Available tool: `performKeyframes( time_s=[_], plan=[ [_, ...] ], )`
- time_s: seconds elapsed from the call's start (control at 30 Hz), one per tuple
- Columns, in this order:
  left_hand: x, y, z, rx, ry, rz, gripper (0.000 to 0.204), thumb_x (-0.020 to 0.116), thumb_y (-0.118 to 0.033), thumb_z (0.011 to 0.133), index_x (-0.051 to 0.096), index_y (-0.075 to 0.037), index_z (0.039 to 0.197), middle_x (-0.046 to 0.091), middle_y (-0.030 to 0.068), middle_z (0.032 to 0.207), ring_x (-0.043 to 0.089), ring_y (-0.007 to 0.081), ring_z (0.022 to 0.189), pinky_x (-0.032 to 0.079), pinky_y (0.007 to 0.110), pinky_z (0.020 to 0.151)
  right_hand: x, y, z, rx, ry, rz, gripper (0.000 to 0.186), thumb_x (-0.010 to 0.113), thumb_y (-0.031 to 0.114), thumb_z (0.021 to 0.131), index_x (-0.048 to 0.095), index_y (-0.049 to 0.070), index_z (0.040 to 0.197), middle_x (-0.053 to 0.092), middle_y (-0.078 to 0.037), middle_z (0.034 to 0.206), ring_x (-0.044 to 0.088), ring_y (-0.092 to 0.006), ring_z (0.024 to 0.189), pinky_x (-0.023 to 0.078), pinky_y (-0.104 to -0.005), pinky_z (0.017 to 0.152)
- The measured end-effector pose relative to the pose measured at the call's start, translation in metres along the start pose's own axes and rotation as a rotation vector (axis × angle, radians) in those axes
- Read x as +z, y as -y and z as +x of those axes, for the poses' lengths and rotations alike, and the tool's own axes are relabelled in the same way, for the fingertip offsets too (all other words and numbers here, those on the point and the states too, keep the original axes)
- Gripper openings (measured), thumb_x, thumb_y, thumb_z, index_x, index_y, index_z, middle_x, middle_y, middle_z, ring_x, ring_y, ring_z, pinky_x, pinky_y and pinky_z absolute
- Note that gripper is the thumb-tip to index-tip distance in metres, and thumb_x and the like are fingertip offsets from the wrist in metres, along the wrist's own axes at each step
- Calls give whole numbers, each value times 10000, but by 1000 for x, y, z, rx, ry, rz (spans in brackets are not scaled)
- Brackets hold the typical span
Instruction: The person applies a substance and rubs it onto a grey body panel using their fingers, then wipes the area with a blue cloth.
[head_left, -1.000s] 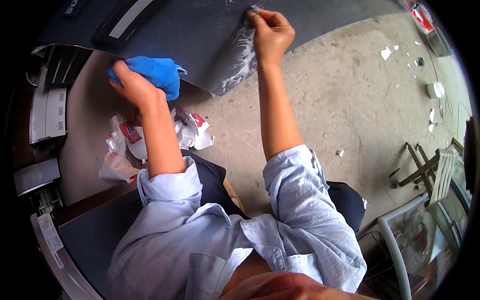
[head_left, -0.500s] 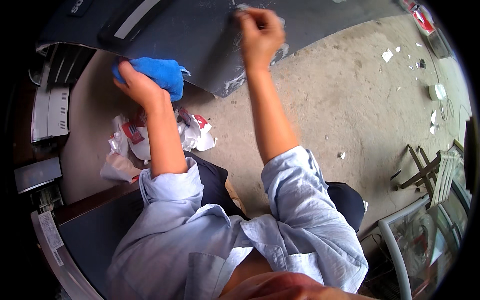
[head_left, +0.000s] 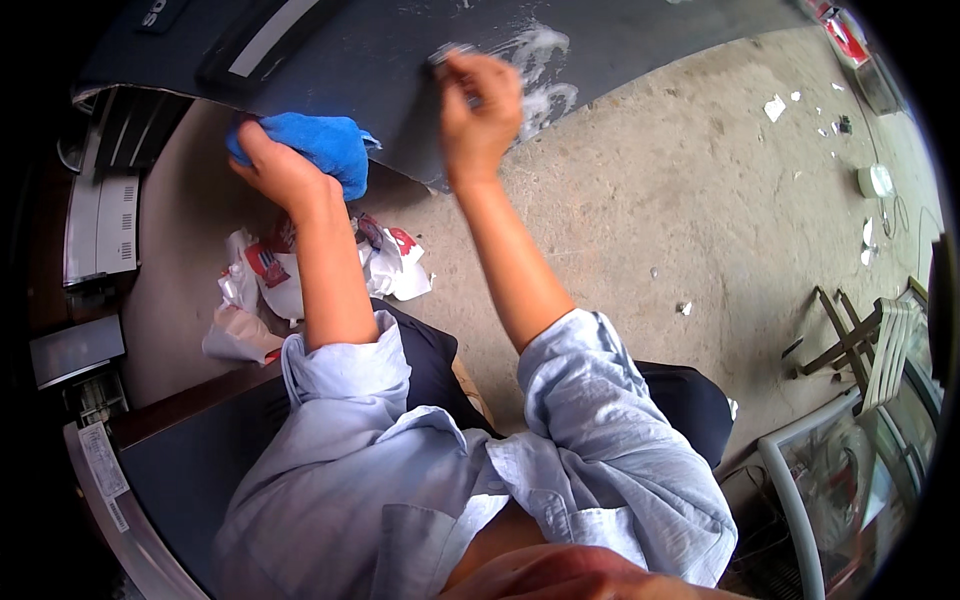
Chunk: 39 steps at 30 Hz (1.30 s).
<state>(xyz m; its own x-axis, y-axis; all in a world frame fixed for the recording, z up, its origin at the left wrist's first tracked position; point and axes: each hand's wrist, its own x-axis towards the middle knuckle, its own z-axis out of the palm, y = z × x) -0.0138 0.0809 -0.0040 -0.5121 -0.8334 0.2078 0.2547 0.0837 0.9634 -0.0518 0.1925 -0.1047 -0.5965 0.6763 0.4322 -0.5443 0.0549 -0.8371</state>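
Observation:
My left hand [head_left: 285, 170] is closed around a bundled blue cloth [head_left: 325, 143] at the lower edge of a large dark grey panel [head_left: 370, 70]. Over the panel's face, my right hand [head_left: 482, 115] pinches a small greyish wad [head_left: 440, 62], perhaps steel wool; blur and the fingers mostly hide it. White foamy smears [head_left: 545, 55] mark the surface to the right of this hand. A raised handle with a pale strip [head_left: 270, 38] crosses the panel at the upper left.
Crumpled white and red paper [head_left: 385, 265] lies on the concrete floor [head_left: 620, 200] below the panel. A folding stool [head_left: 870, 345] and a glass door with a grey frame [head_left: 790, 490] are at the right. White and dark appliances [head_left: 105, 225] line the left side.
My right hand has moved left and slightly nearer across the panel with the wad, uncovering white smears. My left hand stays with the blue cloth at the edge.

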Motion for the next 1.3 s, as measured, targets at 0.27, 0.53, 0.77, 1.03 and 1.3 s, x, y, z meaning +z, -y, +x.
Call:
performKeyframes(
  time_s=[0.27,0.53,0.77,1.03,1.3],
  plan=[
    [-2,-2,0,4,21,18,633,585,-426,844,456,-44,1332,538,177,1274,583,304,1072,478,432,937,-21,-33,48,306,-80,186,70,732,23,807,717,15,875,700,-78,834,660,-153,743,539,-287,706],
    [-5,5,9,29,52,1,647,574,-439,850,436,-77,1369,534,175,1293,581,324,1090,478,454,937,-11,-17,14,-15,41,10,114,742,-17,752,735,57,838,640,-73,790,650,-168,692,530,-278,659],
    [1,-2,-2,10,-4,50,593,555,-440,858,479,-82,1325,560,160,1267,594,320,1080,493,444,917,-18,-22,28,138,24,93,90,745,-29,776,728,-2,861,662,-75,833,664,-139,741,539,-258,697],
    [2,4,4,67,-36,23,475,527,-389,883,588,-45,1205,624,129,1164,641,277,994,533,404,855,-23,-47,65,189,-63,148,84,724,-26,760,733,15,833,664,-87,812,656,-181,711,530,-290,690],
    [3,1,2,27,-51,31,460,520,-375,887,592,-44,1199,624,133,1169,636,274,1007,531,401,861,-15,-28,46,90,-1,127,126,737,-46,724,730,28,825,641,-89,794,672,-170,723,539,-271,670]
  ],
)
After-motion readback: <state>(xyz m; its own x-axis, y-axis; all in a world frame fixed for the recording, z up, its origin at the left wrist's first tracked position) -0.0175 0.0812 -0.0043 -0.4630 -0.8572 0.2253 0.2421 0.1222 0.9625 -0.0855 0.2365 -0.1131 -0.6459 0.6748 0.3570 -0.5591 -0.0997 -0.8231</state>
